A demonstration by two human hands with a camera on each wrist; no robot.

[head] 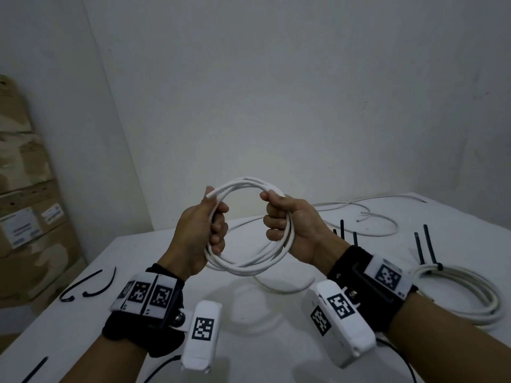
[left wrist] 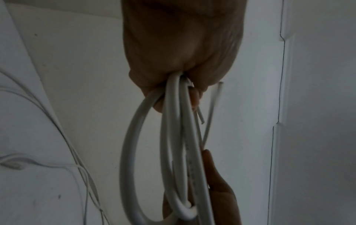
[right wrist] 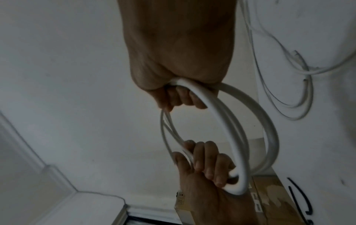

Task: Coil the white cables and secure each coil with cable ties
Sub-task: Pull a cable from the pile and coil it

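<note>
The coil (head: pixel 250 230) hangs above the middle of the table (head: pixel 276 355), the left hand (head: pixel 200 233) gripping its left side and the right hand (head: pixel 290 226) its right. On the table to the right lies a tied coil (head: pixel 467 291), with cable ties (head: pixel 423 247) standing up just behind it. Loose cable (head: pixel 367 217) sprawls farther back, behind the hands. Two more ties (head: pixel 91 286) lie at the table's left edge, and boxes (head: pixel 25 205) stand beyond it, against the left wall
</note>
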